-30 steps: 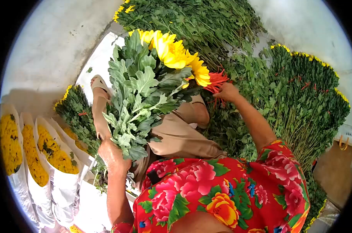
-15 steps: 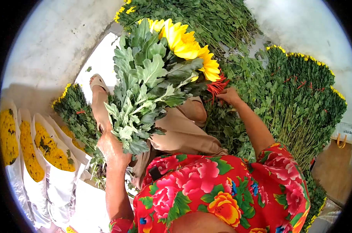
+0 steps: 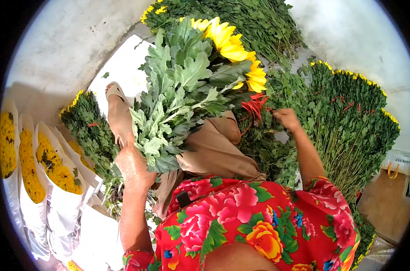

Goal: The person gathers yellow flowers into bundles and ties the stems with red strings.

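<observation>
Head view: the leafy stem pile (image 3: 349, 126) covers the right side. Next in size, the yellow-flowered bunch (image 3: 178, 95), held in front of the person's legs, appears higher and farther right than one second ago. Its long axis slants from lower left to upper right, flower heads uppermost and facing right. Bare room on the white sheet (image 3: 123, 67) adjoins the bunch's upper left; that sheet's far edge runs along the wall (image 3: 74, 54). Left hand (image 3: 135, 166): closed around the bunch's lower end. Right hand (image 3: 287, 119): fingers bent and narrow, now apart from the main cluster of red ties (image 3: 254, 106), previously at it; whether a strand is pinched cannot be told.
</observation>
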`<state>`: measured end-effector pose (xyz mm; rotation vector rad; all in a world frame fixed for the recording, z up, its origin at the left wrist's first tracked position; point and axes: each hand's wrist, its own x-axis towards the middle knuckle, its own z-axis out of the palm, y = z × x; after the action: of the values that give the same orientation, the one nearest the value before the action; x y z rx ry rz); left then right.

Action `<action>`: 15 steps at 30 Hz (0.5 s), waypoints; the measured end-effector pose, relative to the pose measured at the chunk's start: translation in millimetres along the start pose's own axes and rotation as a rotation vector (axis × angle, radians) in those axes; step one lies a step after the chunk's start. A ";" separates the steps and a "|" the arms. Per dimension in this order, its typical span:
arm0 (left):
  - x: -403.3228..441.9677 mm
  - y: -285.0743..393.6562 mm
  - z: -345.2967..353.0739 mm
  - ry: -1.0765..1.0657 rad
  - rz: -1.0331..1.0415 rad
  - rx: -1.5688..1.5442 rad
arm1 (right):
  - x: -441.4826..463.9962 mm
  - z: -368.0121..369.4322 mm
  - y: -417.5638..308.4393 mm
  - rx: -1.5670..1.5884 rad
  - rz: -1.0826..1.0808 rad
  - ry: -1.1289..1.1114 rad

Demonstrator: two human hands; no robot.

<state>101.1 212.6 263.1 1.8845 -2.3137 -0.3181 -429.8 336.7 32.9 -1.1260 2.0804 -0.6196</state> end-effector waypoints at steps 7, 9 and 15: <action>7.8 -5.1 -23.8 -0.083 0.087 -0.165 | -15.3 -120.3 66.7 -0.047 0.457 0.933; 2.8 -7.0 -35.1 0.000 0.213 -0.489 | -32.7 -84.3 -74.4 0.184 0.202 0.830; 6.8 21.8 -66.2 -0.756 0.278 -1.005 | -64.1 97.3 -279.2 0.219 -0.733 0.025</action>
<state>94.9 205.3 332.5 0.9832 -1.9942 -1.9494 -183.6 240.2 179.9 -1.7488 1.5270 -1.1697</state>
